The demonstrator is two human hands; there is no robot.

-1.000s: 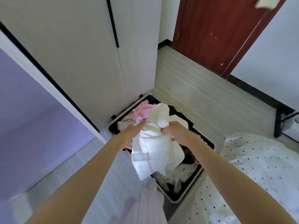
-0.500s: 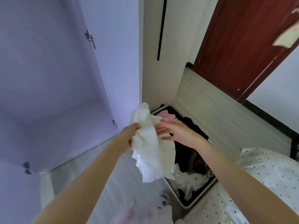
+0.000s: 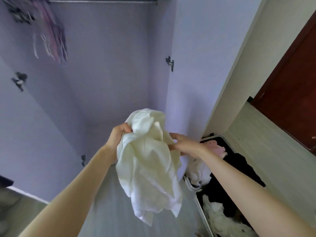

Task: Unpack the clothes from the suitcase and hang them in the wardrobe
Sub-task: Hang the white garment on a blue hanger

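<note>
A crumpled cream-white garment (image 3: 150, 165) hangs in the air before the open wardrobe (image 3: 106, 69). My left hand (image 3: 118, 135) grips its upper left edge in a fist. My right hand (image 3: 181, 144) holds the garment's right side, fingers partly hidden in the cloth. The open suitcase (image 3: 189, 183) lies on the floor at the lower right, with pink (image 3: 215, 147), white and black clothes in it. The wardrobe's rail (image 3: 102, 0) runs along the top, with several hangers (image 3: 51, 38) bunched at its left end.
The wardrobe's inside is lilac, with door hinges (image 3: 170, 63) on its right wall. A closed cream wardrobe door (image 3: 239, 65) stands to the right, and a dark red room door (image 3: 290, 93) beyond it. Pale wood floor (image 3: 266, 151) lies beside the suitcase.
Both hands lifted the white garment out of the suitcase and carried it left, up in front of the open wardrobe. My view swung left and upward, bringing the rail and hangers into sight.
</note>
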